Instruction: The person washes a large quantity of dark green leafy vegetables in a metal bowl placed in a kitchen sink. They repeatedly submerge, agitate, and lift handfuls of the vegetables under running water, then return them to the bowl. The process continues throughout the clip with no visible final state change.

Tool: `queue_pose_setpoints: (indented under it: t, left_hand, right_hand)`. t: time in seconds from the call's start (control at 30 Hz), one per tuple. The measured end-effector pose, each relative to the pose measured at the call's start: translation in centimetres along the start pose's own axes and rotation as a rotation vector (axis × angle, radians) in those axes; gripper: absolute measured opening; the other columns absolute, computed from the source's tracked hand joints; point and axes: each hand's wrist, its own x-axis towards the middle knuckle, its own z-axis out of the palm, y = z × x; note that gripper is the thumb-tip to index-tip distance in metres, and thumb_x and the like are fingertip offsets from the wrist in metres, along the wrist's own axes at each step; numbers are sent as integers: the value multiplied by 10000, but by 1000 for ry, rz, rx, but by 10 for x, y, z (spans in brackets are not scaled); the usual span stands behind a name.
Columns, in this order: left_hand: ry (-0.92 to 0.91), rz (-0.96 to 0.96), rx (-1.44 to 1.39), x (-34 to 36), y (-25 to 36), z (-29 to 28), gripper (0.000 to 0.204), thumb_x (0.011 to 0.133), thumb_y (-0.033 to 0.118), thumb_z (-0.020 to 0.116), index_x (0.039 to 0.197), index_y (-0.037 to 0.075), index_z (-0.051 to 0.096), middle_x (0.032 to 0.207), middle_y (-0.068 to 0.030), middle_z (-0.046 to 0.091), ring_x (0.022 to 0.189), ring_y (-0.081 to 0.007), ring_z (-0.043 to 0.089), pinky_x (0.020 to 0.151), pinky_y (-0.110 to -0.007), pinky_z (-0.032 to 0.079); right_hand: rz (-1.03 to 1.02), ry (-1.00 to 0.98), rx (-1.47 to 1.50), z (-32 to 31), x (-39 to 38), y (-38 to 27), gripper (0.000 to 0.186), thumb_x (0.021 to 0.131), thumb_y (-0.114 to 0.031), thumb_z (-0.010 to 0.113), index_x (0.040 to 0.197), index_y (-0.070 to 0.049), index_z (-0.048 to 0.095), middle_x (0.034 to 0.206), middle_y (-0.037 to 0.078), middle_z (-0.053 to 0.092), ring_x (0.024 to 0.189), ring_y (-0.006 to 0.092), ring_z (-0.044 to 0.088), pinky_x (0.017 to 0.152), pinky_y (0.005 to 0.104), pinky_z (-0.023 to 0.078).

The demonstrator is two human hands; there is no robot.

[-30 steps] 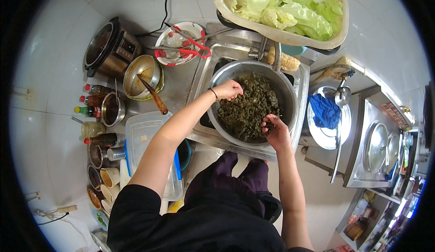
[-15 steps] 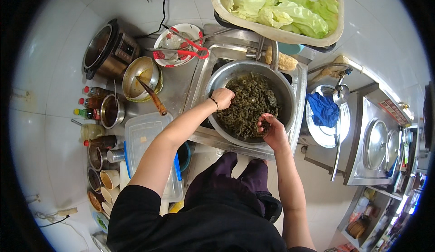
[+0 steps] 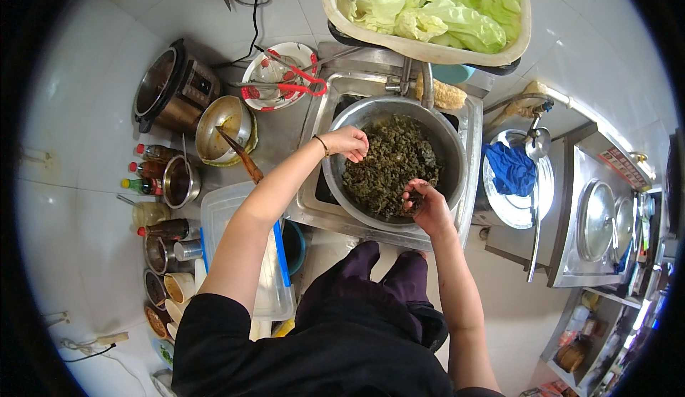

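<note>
A large round metal basin (image 3: 457, 136) sits over the sink, holding a heap of chopped dark greens (image 3: 392, 161). My left hand (image 3: 347, 142) is over the basin's left side, palm down, with its fingers bent and close together; what they hold, if anything, is hidden. At the right front of the heap, my right hand (image 3: 430, 209) is curled, palm up and inward. Dark shreds of the greens show among its fingers.
Behind the basin, a cream plastic basket (image 3: 428, 51) holds pale green leaves (image 3: 435, 8), close to the tap (image 3: 428, 87). Red-handled tongs (image 3: 300, 82) lie across a patterned bowl (image 3: 303, 53). A pan (image 3: 214, 140), a pressure cooker (image 3: 189, 87) and a lidded plastic box (image 3: 221, 201) stand left.
My left hand has risen from the greens toward the basin's left rim, and its fingers have loosened a little. My right hand stays nearly in place. The view has shifted slightly.
</note>
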Motion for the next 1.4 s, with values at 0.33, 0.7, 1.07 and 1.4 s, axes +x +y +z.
queue_pose_setpoints:
  t: [0.33,0.7,1.07,1.4]
  left_hand:
    - [-35,130,-221,-7,5,1,81,790,33,491,868,39,512,783,-32,548,712,-130,568,692,-268,497]
    - [362,126,889,30,-35,7,118,714,139,528,740,71,621,739,-105,621,664,-269,584,597,-359,448]
    - [288,246,772,35,-35,12,123,675,180,613,714,69,648,663,-81,624,611,-188,584,584,-294,452]
    - [382,109,1200,20,-8,8,100,647,65,537,680,68,631,688,-128,607,670,-287,586,602,-383,463]
  right_hand:
    - [-2,-15,18,1,-3,1,123,800,-77,458,889,-11,511,818,86,532,722,175,515,569,259,419]
    - [-4,-15,2,2,-3,2,129,789,-75,462,893,-19,514,838,72,527,727,174,517,571,262,423]
    - [2,9,6,6,-6,2,119,792,-83,473,889,-26,514,825,70,527,723,178,518,563,257,416]
    - [-3,2,16,4,-3,3,124,789,-78,469,882,-13,519,835,87,535,728,182,518,572,267,412]
